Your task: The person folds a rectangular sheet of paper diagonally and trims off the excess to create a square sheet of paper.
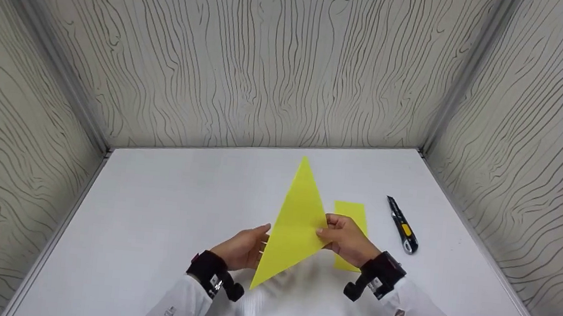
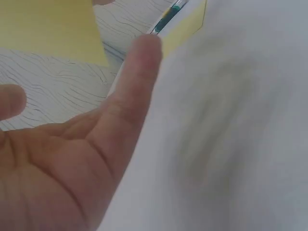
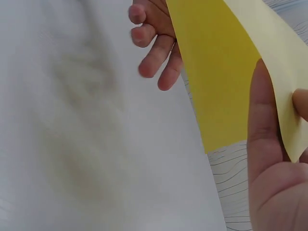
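Observation:
A yellow sheet of paper [image 1: 296,223], folded into a triangle, is held up over the table in the head view. My right hand [image 1: 350,241] pinches its right corner, thumb in front and fingers behind. In the right wrist view the two layers of the paper [image 3: 216,82] part, with a finger of the right hand [image 3: 272,187] against the inside. At the paper's left edge is my left hand [image 1: 240,248], some fingers partly hidden by the sheet. The left wrist view shows this hand [image 2: 86,154] with fingers extended, gripping nothing.
A yellow paper strip [image 1: 351,210] lies on the white table [image 1: 171,199], partly behind the right hand. Farther right lies a black utility knife [image 1: 402,224] with a yellow slider. Wood-patterned panels [image 1: 269,65] enclose the table at the back and sides.

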`<state>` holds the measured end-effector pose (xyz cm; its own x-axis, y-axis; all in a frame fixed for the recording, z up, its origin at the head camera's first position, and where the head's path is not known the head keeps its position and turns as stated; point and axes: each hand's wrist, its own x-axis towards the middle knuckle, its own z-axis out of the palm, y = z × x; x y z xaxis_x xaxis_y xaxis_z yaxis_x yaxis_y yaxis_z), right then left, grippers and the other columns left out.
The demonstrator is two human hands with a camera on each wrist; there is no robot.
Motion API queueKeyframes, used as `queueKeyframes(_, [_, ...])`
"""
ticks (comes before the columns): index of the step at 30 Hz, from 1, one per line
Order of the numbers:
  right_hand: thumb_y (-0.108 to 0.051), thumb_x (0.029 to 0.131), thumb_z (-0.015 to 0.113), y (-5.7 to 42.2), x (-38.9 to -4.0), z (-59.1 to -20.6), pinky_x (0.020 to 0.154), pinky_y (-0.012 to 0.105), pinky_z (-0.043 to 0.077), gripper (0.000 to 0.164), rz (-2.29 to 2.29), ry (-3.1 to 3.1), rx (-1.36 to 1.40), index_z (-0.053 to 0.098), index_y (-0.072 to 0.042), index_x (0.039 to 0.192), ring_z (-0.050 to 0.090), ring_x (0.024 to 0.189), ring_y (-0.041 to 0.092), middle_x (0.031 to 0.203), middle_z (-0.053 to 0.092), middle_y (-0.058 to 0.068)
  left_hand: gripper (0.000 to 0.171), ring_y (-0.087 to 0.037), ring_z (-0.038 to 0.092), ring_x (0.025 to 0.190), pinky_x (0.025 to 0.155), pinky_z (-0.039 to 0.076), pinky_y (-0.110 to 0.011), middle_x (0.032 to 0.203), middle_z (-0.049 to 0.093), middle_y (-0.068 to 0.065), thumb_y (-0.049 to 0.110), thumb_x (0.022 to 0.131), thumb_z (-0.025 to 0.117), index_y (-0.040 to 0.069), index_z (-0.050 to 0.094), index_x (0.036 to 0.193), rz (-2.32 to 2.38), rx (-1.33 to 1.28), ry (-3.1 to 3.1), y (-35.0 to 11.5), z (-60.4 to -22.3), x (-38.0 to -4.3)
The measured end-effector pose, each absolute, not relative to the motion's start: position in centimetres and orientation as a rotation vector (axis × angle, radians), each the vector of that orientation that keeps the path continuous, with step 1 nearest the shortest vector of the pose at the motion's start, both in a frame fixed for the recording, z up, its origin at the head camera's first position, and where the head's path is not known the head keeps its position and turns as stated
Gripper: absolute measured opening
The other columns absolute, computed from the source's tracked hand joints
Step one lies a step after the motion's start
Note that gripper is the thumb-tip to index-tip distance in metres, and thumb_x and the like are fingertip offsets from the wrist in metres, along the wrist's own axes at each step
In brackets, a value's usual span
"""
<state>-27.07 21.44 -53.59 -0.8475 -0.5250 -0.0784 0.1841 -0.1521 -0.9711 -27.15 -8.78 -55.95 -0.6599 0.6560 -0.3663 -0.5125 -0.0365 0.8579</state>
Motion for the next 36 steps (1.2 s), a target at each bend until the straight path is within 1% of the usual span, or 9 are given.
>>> queueKeyframes(4, [-0.003, 0.108, 0.064, 21.0, -27.1, -53.7, 0.098, 0.036, 0.064, 0.037, -2.032, 1.645, -0.405, 0.062, 0.005, 0.144, 0.079, 0.114, 0.021, 0.129, 0.079, 0.009, 0.052, -0.009, 0.075, 0.1, 0.086, 0.063, -0.028, 0.114, 0.077, 0.004, 0.048, 0.12, 0.026, 0.019, 0.067, 0.132, 1.83, 0.301, 1.208, -8.4, -55.8, -27.0])
queueKeyframes(6, [-0.004, 0.108, 0.064, 20.9, -27.1, -53.9, 0.098, 0.036, 0.064, 0.036, -2.019, 1.653, -0.396, 0.064, 0.004, 0.143, 0.079, 0.114, 0.021, 0.129, 0.079, 0.008, 0.048, -0.008, 0.076, 0.099, 0.085, 0.063, -0.025, 0.114, 0.078, 0.005, 0.044, 0.12, 0.03, 0.021, 0.07, 0.132, 1.862, 0.342, 1.19, -8.4, -55.8, -27.0])
queueKeyframes(10, [-0.005, 0.107, 0.065, 21.2, -27.2, -54.2, 0.097, 0.036, 0.064, 0.037, -1.996, 1.698, -0.373, 0.063, 0.005, 0.143, 0.079, 0.113, 0.02, 0.129, 0.08, 0.008, 0.035, -0.01, 0.077, 0.094, 0.083, 0.063, -0.024, 0.109, 0.08, 0.001, 0.026, 0.117, 0.047, 0.007, 0.075, 0.127, 1.955, 0.286, 1.369, -8.9, -55.9, -27.4])
queueKeyframes(14, [-0.006, 0.107, 0.065, 21.7, -27.3, -54.6, 0.096, 0.035, 0.065, 0.04, -1.977, 1.765, -0.324, 0.06, 0.008, 0.145, 0.079, 0.111, 0.02, 0.129, 0.079, 0.009, 0.029, -0.013, 0.076, 0.09, 0.081, 0.063, -0.025, 0.106, 0.079, -0.004, 0.012, 0.109, 0.064, -0.007, 0.07, 0.129, 2.066, 0.102, 1.59, -9.7, -56.4, -28.1])
queueKeyframes(22, [-0.015, 0.11, 0.064, 22.4, -27.3, -55.8, 0.087, 0.033, 0.066, 0.041, -1.939, 1.942, -0.14, 0.062, 0.012, 0.141, 0.078, 0.103, 0.015, 0.117, 0.081, 0.006, 0.022, -0.015, 0.076, 0.082, 0.077, 0.065, -0.029, 0.096, 0.077, -0.008, 0.007, 0.098, 0.077, -0.008, 0.073, 0.113, 2.111, -0.092, 1.965, -11.2, -56.8, -28.9])
queueKeyframes(26, [-0.014, 0.108, 0.068, 22.2, -27.1, -56.5, 0.074, 0.032, 0.066, 0.03, -1.833, 2.125, -0.061, 0.07, 0.012, 0.123, 0.078, 0.09, 0.015, 0.105, 0.081, 0.007, 0.015, -0.016, 0.075, 0.075, 0.073, 0.066, -0.032, 0.09, 0.075, -0.009, 0.002, 0.094, 0.079, -0.009, 0.074, 0.104, 2.045, -0.123, 2.162, -11.7, -57.1, -29.1])
queueKeyframes(29, [-0.012, 0.102, 0.074, 21.6, -26.8, -57.1, 0.062, 0.028, 0.063, 0.018, -1.69, 2.292, 0.004, 0.072, 0.004, 0.096, 0.073, 0.077, 0.013, 0.088, 0.074, 0.002, 0.01, -0.015, 0.073, 0.071, 0.07, 0.066, -0.034, 0.086, 0.075, -0.009, -0.002, 0.093, 0.077, -0.009, 0.074, 0.098, 1.935, -0.098, 2.303, -11.8, -57.5, -29.4])
queueKeyframes(32, [-0.013, 0.098, 0.08, 20.9, -26.3, -57.6, 0.052, 0.024, 0.057, 0.031, -1.518, 2.438, 0.045, 0.06, -0.006, 0.074, 0.068, 0.061, 0.011, 0.073, 0.06, -0.002, 0.005, -0.013, 0.067, 0.066, 0.064, 0.062, -0.031, 0.079, 0.071, -0.006, -0.003, 0.092, 0.075, -0.007, 0.073, 0.093, 1.783, -0.073, 2.46, -11.7, -58.1, -29.7])
queueKeyframes(36, [-0.016, 0.096, 0.082, 20.2, -25.9, -58.3, 0.044, 0.022, 0.049, 0.044, -1.343, 2.538, 0.056, 0.05, -0.014, 0.066, 0.063, 0.045, 0.009, 0.059, 0.057, -0.002, 0.005, -0.015, 0.059, 0.066, 0.061, 0.05, -0.027, 0.076, 0.064, -0.004, -0.004, 0.089, 0.076, -0.002, 0.071, 0.088, 1.55, -0.078, 2.663, -11.3, -58.8, -29.9])
